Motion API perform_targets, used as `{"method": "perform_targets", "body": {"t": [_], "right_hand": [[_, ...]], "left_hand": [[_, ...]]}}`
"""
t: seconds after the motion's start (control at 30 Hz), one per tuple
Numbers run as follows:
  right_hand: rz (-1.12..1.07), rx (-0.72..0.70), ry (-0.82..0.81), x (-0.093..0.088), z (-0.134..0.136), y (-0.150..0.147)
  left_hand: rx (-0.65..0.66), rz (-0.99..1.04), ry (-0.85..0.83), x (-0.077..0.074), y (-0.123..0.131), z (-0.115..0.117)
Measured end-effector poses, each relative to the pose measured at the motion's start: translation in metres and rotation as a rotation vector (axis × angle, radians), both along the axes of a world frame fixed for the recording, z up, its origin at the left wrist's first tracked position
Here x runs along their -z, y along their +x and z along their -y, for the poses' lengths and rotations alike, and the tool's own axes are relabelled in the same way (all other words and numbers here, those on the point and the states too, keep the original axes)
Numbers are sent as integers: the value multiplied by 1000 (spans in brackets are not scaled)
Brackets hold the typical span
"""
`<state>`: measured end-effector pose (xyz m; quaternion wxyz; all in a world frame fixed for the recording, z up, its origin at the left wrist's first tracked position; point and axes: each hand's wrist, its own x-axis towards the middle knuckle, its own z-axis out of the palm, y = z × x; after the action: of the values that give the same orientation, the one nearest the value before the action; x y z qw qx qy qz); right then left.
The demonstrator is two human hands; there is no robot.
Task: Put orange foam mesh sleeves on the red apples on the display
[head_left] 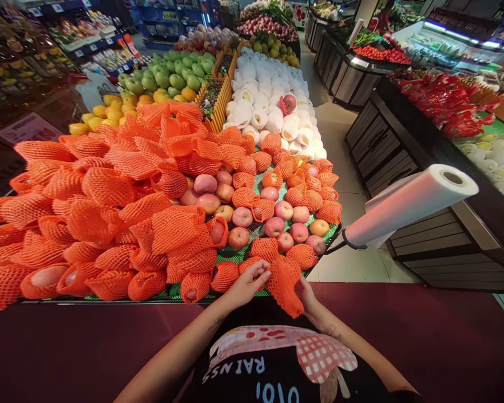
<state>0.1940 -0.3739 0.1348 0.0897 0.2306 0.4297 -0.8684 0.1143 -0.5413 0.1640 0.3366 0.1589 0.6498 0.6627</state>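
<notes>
Both my hands are at the near edge of a fruit stand, holding one orange foam net sleeve (284, 284). My left hand (248, 282) pinches the sleeve's upper edge with closed fingers. My right hand (306, 292) grips it from the right side and is partly hidden behind the mesh. I cannot see whether fruit is inside the sleeve. Just beyond lie bare red apples (273, 224) on a green mat (252, 232), ringed by apples wrapped in orange sleeves (302, 254). A big heap of empty orange sleeves (109, 196) covers the left of the stand.
A roll of clear plastic bags (407, 204) sticks out on a holder at the stand's right corner. Farther back are white-netted fruit (273, 95), green apples (172, 73) and yellow fruit (101, 115). A tiled aisle (340, 134) runs right, past dark produce counters (424, 168).
</notes>
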Motion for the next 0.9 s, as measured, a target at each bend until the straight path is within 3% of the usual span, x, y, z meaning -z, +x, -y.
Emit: {"method": "perform_targets", "body": {"t": [0.23, 0.43, 0.53, 0.6, 0.67, 0.77, 0.9], "right_hand": [[-16, 88, -136, 4, -8, 0], [-12, -64, -129, -3, -5, 0], [16, -87, -114, -6, -3, 0], [-5, -80, -105, -4, -3, 1], [-28, -63, -86, -1, -2, 3], [-30, -40, -77, 6, -1, 6], [7, 68, -91, 10, -1, 5]], "left_hand": [[-135, 10, -31, 16, -12, 0], [-91, -6, -160, 17, -20, 10], [-207, -153, -285, 14, -24, 12], [-333, -336, -425, 12, -31, 15], [-389, -623, -673, 12, -39, 19], [-340, -998, -1088, 17, -52, 27], [-276, -1106, -1281, 29, -63, 31]]}}
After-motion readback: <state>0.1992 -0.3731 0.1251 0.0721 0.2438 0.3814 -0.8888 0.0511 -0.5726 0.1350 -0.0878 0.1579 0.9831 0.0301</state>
